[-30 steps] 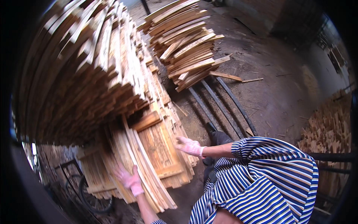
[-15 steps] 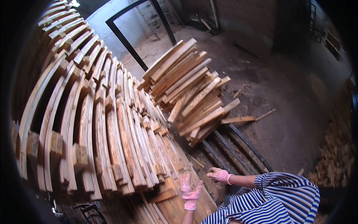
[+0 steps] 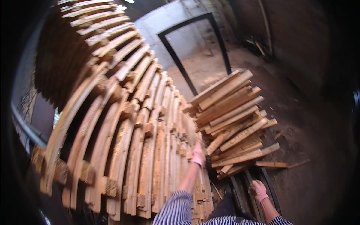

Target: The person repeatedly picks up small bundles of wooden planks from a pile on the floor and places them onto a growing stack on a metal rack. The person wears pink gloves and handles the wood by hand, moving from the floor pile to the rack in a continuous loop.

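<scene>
Wood rises in a tall stack (image 3: 159, 165) of planks to the left of our left hand (image 3: 199, 154), climbing from beside it to far beyond. Well past both hands we see a pale wall (image 3: 155, 28). Just right of our left hand and ahead of our right hand (image 3: 259, 190) leans an untidy pile (image 3: 236, 120) of boards. Beyond that pile, ahead of our left hand, stands a black frame (image 3: 185, 24). Dark rails (image 3: 270, 189) run beneath our right hand.

Our left hand, in a pink glove, reaches into the narrow space between stack and pile; blur hides its fingertips, so we cannot tell whether they are apart, together or clamped on a plank. Our right hand, also gloved, has its fingers bent, but we cannot tell how far they close. Ahead and right of it lies a loose board (image 3: 272, 164), with a thin stick (image 3: 299, 164) farther right.
</scene>
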Demonstrator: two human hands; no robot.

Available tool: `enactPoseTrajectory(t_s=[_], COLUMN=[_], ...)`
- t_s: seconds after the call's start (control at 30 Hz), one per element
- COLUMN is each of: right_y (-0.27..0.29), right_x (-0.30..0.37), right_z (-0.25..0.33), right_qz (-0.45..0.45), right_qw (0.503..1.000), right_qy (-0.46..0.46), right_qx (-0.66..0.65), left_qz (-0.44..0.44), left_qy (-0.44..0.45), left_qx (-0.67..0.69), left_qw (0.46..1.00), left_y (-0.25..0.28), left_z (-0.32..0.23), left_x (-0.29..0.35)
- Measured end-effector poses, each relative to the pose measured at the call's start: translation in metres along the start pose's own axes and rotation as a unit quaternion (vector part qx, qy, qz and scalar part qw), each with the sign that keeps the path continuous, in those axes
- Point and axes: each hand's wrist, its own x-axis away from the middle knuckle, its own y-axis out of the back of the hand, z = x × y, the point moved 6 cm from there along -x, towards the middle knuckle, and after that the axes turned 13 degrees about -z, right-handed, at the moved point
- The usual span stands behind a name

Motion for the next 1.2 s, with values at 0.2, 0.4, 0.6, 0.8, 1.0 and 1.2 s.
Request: enactPoseTrajectory(t_s=[0.2,0.4,0.6,0.8,1.0,1.2], right_y=[0.001,-0.125,-0.255,-0.396,-0.470,-0.414], right_x=[-0.049,-0.077,-0.167,-0.226,-0.253,-0.262], right_z=[0.034,0.074,0.161,0.255,0.301,0.243], right_qz=[-0.088,-0.001,0.150,0.038,0.075,0.071], right_qw=[0.995,1.000,0.986,0.876,0.908,0.979], right_qy=[0.003,0.007,0.074,0.347,0.334,0.189], right_qx=[-0.047,0.029,0.002,0.334,0.243,-0.029], left_qz=[-0.081,-0.152,-0.233,-0.092,-0.066,-0.077], left_qy=[0.190,0.213,0.195,0.204,-0.033,-0.191], left_qx=[0.004,0.084,0.123,0.088,-0.009,-0.117], left_qw=[0.978,0.961,0.945,0.971,0.997,0.971], left_y=[-0.086,-0.048,-0.091,-0.086,-0.094,-0.037], left_z=[0.004,-0.009,0.005,-0.025,-0.040,0.017], left_x=[-0.132,-0.277,-0.340,-0.382,-0.321,-0.179])
